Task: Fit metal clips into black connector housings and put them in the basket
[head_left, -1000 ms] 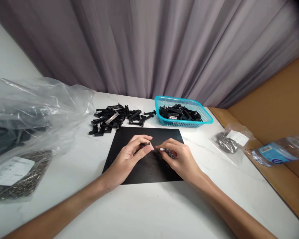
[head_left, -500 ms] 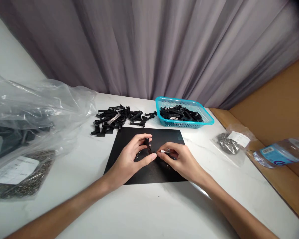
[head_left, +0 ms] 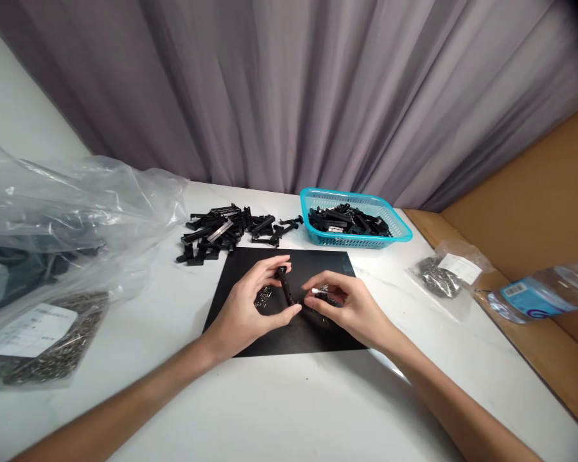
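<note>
My left hand (head_left: 248,306) pinches a narrow black plastic strip (head_left: 285,287) between thumb and fingertips, holding it on end over a black mat (head_left: 250,333). My right hand (head_left: 347,304) is closed in a pinch on a small metal pin (head_left: 319,291), its tip a short way right of the strip. A few small metal pins (head_left: 262,298) lie on the mat under my left fingers.
A heap of black plastic strips (head_left: 224,230) lies beyond the mat. A turquoise basket (head_left: 395,222) holds more strips. A small bag of metal pins (head_left: 440,276) and a water bottle (head_left: 539,296) are right. Big plastic bags (head_left: 62,218) fill the left.
My left hand has turned the black strip from lying flat to standing more upright. My right hand has drawn its pin slightly back to the right of the strip.
</note>
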`<state>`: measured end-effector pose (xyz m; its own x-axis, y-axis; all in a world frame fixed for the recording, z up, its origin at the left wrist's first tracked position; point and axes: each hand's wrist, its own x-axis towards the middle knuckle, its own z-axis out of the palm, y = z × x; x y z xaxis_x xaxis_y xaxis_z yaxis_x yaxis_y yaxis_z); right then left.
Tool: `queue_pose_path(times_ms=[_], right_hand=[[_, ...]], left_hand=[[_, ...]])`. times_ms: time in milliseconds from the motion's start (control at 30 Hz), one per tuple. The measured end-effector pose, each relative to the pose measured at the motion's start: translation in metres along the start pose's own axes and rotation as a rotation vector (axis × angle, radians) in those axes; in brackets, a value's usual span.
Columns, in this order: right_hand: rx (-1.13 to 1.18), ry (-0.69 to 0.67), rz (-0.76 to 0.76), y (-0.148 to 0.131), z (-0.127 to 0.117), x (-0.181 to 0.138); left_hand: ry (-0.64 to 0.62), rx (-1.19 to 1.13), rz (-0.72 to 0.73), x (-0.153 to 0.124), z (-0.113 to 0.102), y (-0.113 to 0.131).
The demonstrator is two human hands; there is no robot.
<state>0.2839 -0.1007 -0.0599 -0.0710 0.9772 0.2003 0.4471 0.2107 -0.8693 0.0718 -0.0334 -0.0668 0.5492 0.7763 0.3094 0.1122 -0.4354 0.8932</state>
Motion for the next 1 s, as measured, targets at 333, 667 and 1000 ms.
queue_pose_path(times_ms=[333, 667, 1000], right_hand=[[0.122, 0.008, 0.037, -0.004, -0.001, 0.001], [0.200, 0.033, 0.107, -0.001, 0.001, 0.000], [0.145, -0.012, 0.088, -0.004, -0.001, -0.002]], left_hand=[[-0.004, 0.016, 0.102, -0.002, 0.002, -0.007], [-0.062, 0.079, -0.036, -0.003, 0.000, 0.002], [0.010, 0.156, -0.008, -0.003, 0.001, 0.005]])
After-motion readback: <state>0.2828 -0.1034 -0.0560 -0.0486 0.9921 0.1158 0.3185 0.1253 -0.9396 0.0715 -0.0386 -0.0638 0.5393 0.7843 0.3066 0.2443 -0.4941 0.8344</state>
